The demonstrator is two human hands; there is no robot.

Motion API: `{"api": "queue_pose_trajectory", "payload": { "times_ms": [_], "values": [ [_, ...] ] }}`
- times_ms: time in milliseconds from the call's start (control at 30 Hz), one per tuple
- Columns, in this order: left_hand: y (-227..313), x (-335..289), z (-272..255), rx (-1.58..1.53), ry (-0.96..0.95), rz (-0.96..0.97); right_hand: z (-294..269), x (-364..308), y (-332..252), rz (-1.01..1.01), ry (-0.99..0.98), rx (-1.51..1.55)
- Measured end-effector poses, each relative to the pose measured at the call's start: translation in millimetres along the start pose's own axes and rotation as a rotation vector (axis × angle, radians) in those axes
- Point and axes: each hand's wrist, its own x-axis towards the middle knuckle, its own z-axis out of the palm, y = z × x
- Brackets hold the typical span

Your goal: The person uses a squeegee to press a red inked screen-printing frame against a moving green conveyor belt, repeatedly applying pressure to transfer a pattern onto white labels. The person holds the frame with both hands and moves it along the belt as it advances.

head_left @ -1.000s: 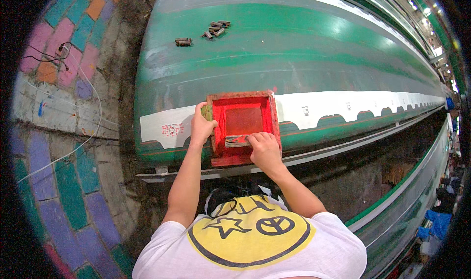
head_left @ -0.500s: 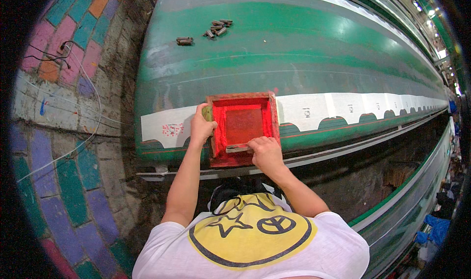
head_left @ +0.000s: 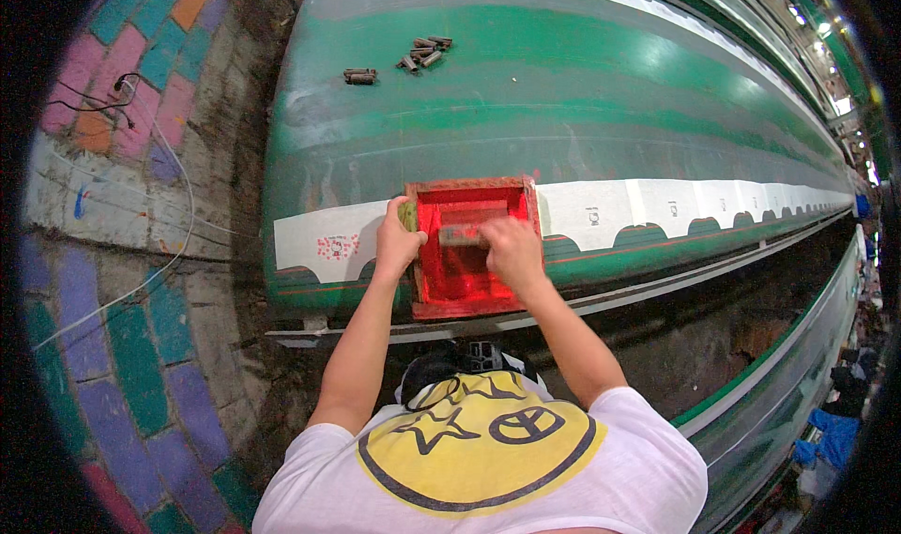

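A wooden screen-printing frame [head_left: 469, 310], stained with red ink, lies at the near edge of the green table [head_left: 432, 93]. Its left side is gripped by my left hand [head_left: 399, 241], thumb inside and fingers outside, beside a greenish patch [head_left: 407, 216] on the wood. My right hand [head_left: 514, 252], slightly blurred, is closed on the right end of a flat squeegee [head_left: 461, 236], which rests across the middle of the red mesh. Left of the frame, a white fabric piece [head_left: 298, 232] carries a small figure print with red spots around it. What lies under the frame is hidden.
White scalloped pieces [head_left: 569, 201] with dark prints run along the near edge to the right. Small dark cylinders [head_left: 427, 53] lie in loose groups farther back. A metal rail [head_left: 601, 288] borders the table. Left, a white cable [head_left: 190, 191] crosses the painted brick floor.
My right hand has pushed the squeegee away from me, from the frame's near side to its middle. My left hand keeps its hold on the frame.
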Motion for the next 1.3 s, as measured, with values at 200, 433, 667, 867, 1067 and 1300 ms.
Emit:
{"api": "queue_pose_trajectory", "payload": {
  "times_ms": [200, 433, 667, 867, 1067, 1300],
  "values": [
    [-7, 2, -1, -0.003, 0.016, 0.028, -32, -49, -24, -0.027, -0.145, 0.112],
    [1, 3, 2, -0.001, -0.010, 0.049, -5, 36, 20, -0.017, 0.002, 0.026],
    [-11, 5, 2, -0.082, -0.030, -0.028, -5, -23, -13, -0.006, 0.001, 0.018],
    [-4, 1, 4, -0.079, 0.018, 0.002, -24, -59, -29, -0.025, -0.015, 0.036],
    [16, -5, 22, -0.226, 0.009, -0.020, -44, -55, -4, -0.001, -0.048, 0.030],
    [90, -25, 114, -0.193, 0.032, 0.070, -101, -86, 86, 0.028, -0.027, -0.019]
  ]
}}
